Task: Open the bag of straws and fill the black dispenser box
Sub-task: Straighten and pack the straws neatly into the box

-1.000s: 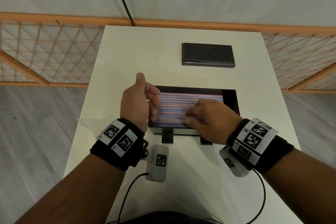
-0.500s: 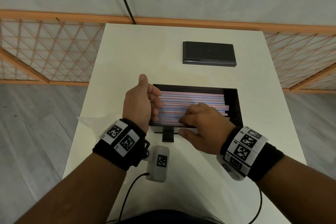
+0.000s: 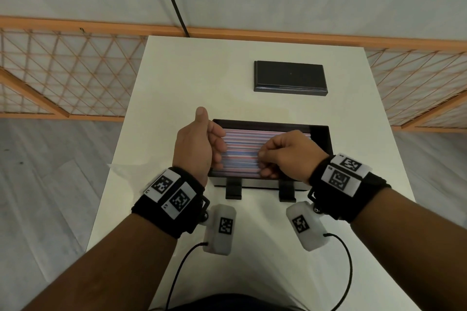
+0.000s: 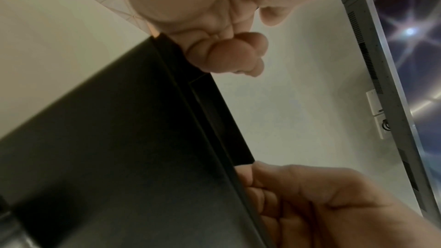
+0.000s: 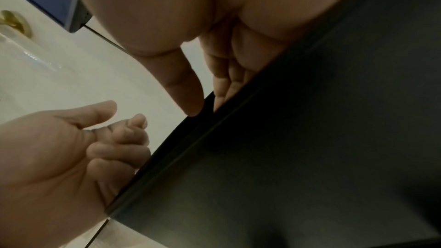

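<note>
The black dispenser box [image 3: 321, 139] stands open in mid-table, filled with a level layer of pink, blue and white straws [image 3: 242, 144]. My left hand [image 3: 217, 149] sits at the box's left end, thumb up, its curled fingers [image 4: 226, 54] against the straw ends and holding nothing. My right hand [image 3: 262, 161] is over the middle of the straws. Its fingers curl down into the box and the thumb [image 5: 186, 86] meets the forefinger, pinching at the straws. The box's front wall [image 5: 310, 157] fills both wrist views.
The flat black lid [image 3: 290, 78] lies behind the box at the table's far end. A faint clear plastic bag [image 3: 118, 168] lies at the left table edge. Orange lattice fencing [image 3: 63, 70] runs on both sides. Two black feet [image 3: 233, 190] stick out under the box's front.
My right hand first slid toward the near edge with flat fingers, then came back over the straws and curled its fingers. The left hand stayed at the left end.
</note>
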`<state>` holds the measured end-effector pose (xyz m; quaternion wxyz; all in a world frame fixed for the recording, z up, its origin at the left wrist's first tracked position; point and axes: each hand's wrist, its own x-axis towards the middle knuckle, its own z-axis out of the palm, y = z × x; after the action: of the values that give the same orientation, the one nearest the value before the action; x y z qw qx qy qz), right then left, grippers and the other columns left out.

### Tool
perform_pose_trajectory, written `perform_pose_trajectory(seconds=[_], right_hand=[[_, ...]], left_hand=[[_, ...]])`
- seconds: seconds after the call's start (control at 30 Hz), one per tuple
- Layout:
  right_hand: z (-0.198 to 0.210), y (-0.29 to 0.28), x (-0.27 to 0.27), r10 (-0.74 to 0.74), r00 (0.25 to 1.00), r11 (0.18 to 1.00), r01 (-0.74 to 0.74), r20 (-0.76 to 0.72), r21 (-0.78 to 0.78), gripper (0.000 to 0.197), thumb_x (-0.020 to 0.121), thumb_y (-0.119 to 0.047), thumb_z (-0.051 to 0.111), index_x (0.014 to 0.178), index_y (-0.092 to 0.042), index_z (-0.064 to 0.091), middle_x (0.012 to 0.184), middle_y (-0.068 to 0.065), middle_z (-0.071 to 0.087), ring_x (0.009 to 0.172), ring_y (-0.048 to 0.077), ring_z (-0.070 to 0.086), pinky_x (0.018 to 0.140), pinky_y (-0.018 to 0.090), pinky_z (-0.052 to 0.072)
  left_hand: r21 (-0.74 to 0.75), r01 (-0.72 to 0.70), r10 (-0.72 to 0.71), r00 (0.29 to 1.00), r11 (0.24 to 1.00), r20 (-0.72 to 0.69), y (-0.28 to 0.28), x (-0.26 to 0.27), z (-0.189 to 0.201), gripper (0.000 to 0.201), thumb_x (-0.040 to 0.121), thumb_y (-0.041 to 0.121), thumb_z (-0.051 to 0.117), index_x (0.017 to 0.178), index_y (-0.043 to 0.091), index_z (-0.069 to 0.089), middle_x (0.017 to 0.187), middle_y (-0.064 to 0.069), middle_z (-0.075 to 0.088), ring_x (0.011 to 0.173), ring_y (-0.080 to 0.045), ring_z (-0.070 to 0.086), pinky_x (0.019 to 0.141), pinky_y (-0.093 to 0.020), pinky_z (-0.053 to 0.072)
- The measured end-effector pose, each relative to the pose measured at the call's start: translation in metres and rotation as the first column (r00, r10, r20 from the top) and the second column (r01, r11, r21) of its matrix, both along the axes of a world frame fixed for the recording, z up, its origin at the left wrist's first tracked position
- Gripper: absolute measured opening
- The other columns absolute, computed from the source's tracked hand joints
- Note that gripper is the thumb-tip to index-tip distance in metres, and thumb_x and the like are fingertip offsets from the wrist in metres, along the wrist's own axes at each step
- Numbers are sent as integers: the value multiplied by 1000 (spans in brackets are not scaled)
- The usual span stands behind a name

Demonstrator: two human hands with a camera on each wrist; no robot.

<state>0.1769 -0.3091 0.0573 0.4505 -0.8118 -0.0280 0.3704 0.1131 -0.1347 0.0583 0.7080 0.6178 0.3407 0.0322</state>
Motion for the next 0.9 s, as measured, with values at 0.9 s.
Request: perform_pose_trajectory(seconds=[0.9], right_hand=[[3,-1,-2,-56,992,998,53,113,29,13,88,-15,71,83,-4,68,74,15,74,68,36,69,75,47,60]], left_hand=[[-21,4,-3,1000,1000,8,0,-1,-1,61,109,49,31,77,7,61,54,-4,55,39,-15,44,38,-24,43]])
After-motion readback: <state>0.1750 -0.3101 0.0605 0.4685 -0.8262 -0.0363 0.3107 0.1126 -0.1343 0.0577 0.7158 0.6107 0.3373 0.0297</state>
